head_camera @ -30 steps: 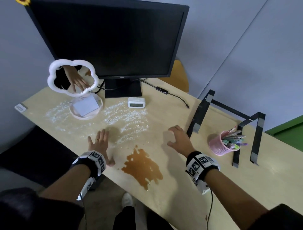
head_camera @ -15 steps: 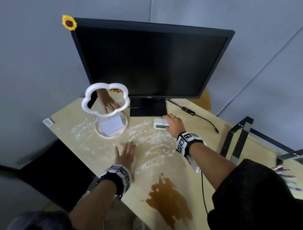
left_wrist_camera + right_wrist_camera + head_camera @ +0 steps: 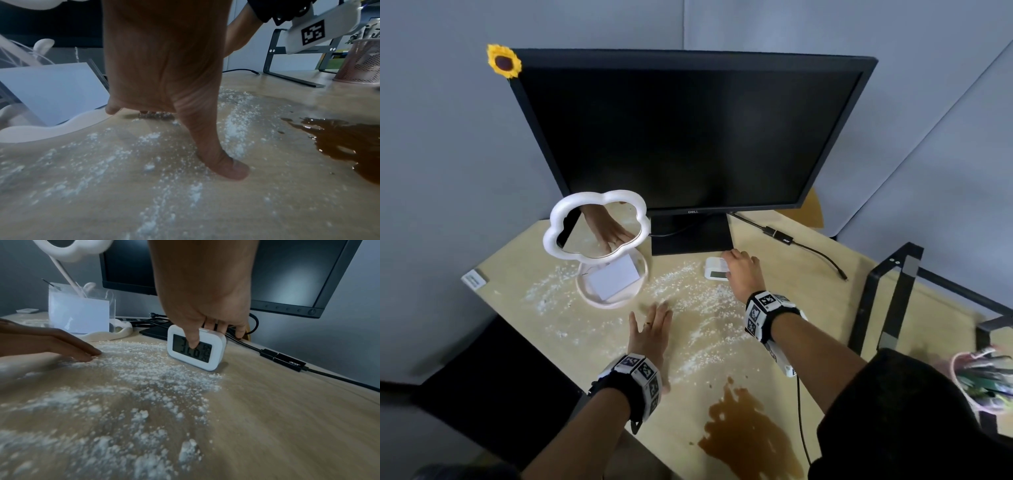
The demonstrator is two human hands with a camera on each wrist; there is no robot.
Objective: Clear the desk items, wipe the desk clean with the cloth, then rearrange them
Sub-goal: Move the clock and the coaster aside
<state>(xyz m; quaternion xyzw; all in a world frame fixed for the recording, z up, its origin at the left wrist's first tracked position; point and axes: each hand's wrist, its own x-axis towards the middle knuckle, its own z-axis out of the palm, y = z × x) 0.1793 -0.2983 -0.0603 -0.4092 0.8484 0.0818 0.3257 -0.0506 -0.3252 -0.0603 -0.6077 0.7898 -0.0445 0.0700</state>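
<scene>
A small white digital clock (image 3: 713, 270) (image 3: 214, 361) stands on the wooden desk (image 3: 808, 294) in front of the monitor foot. My right hand (image 3: 741, 272) (image 3: 205, 335) pinches it, thumb on the display and fingers over its top and back. Flat on the desk, my left hand (image 3: 649, 330) (image 3: 164, 65) rests in white powder (image 3: 688, 298) (image 3: 148, 373) with straight fingers, just in front of the cloud-shaped mirror (image 3: 595, 228) and its base (image 3: 616, 301). A brown liquid spill (image 3: 746, 438) (image 3: 339, 138) lies near the front edge. No cloth is in view.
A black monitor (image 3: 688, 130) with a sunflower (image 3: 504, 61) stands at the back. A cable with an adapter (image 3: 780, 236) runs right of the clock. A black laptop stand (image 3: 893, 291) and a pink pen cup (image 3: 983, 380) are at the right.
My right hand moved from the desk near the laptop stand to the clock and took hold of it. The head view swung left and closer to the monitor; my left hand stayed flat.
</scene>
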